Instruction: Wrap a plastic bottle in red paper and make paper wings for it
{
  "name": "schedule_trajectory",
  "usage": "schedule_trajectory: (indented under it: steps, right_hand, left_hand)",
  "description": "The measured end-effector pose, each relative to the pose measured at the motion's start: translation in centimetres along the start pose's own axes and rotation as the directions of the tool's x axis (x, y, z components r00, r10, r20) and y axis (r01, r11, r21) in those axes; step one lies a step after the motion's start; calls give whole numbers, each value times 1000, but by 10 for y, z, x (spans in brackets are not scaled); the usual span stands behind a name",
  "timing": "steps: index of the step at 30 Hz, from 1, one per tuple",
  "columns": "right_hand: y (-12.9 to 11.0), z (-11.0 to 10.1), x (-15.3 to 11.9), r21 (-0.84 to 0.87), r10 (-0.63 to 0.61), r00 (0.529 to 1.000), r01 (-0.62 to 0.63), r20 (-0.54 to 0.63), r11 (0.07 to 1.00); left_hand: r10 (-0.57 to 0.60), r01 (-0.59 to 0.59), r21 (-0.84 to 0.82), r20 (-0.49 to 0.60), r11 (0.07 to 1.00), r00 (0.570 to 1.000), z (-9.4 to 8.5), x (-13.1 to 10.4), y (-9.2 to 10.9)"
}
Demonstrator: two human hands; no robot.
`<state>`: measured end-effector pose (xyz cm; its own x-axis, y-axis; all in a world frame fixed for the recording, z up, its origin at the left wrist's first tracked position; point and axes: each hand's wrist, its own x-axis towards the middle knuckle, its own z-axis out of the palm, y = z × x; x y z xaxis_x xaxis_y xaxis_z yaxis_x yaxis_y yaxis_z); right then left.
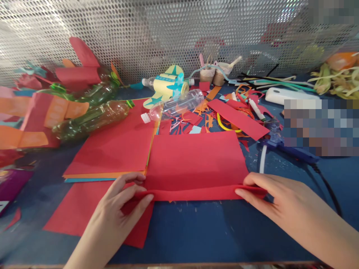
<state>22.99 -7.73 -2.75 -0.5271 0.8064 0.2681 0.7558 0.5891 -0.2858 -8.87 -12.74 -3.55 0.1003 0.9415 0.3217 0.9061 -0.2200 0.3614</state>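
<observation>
A red sheet of paper [193,160] lies across the middle of the blue table, its near edge folded up into a narrow strip. My left hand [120,205] pinches the left end of that fold between thumb and fingers. At the right end, my right hand [272,198] grips the same fold, thumb in front and fingers behind. Left of this sheet is a stack of coloured paper [112,145] with red on top and orange and blue edges below. Another red sheet [81,209] lies partly under the stack and behind my left hand.
Clear plastic bottle [182,104] and paper scraps [204,119] lie beyond the sheet. A blue glue gun [291,149] with a black cord sits at right. Green bottles [92,116] with paper pieces stand at left. Perforated metal panel [168,33] runs along the back.
</observation>
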Motion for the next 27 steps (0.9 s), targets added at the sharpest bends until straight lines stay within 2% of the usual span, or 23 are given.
schedule_trajectory:
  steps: [9,16,23,27]
  right_hand:
    - [1,3,0,-56,35,999,-35,14,998]
    - [0,4,5,-76,61,998,-60,8,995]
    - [-4,6,8,-172,-21,998,10,-62,985]
    - [-4,7,8,-169,-21,998,11,-57,986]
  left_hand:
    - [-47,47,41,10,998,999,3,1,1]
    - [-22,22,47,-1,999,1000,5,3,5]
    - [28,-27,47,-16,999,999,7,5,6]
    - [29,-30,41,17,999,999,7,3,3]
